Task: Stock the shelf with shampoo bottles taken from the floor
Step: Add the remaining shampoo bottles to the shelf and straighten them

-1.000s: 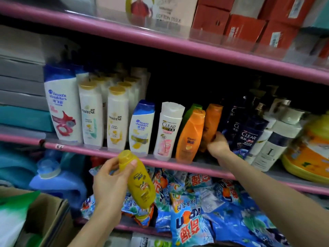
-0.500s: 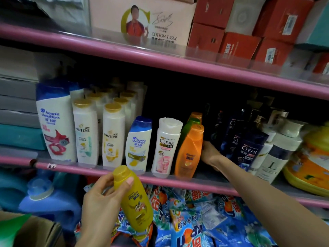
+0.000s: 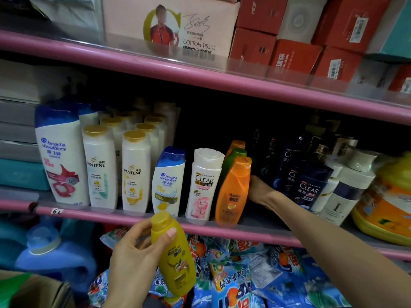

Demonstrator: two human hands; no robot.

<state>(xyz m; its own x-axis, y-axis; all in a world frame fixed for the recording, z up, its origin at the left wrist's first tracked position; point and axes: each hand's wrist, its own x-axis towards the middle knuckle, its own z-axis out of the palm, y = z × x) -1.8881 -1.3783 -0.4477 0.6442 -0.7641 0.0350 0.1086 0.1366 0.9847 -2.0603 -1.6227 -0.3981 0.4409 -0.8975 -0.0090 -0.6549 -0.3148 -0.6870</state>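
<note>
Yellow bottle [image 3: 172, 254] pinched near cap by left hand [image 3: 135, 261], below pink shelf edge [image 3: 133, 215]. Right hand [image 3: 259, 188] behind orange bottle [image 3: 232, 192], fingers hidden, grip unclear. Best slotted upright behind orange row, label forward.

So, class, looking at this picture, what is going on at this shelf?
A person is stocking a shop shelf with shampoo. The left hand grips a yellow bottle below the shelf edge, not yet placed. The right hand reaches in behind the front orange bottle; its fingers are hidden. A green bottle and another orange one stand behind it.
</note>
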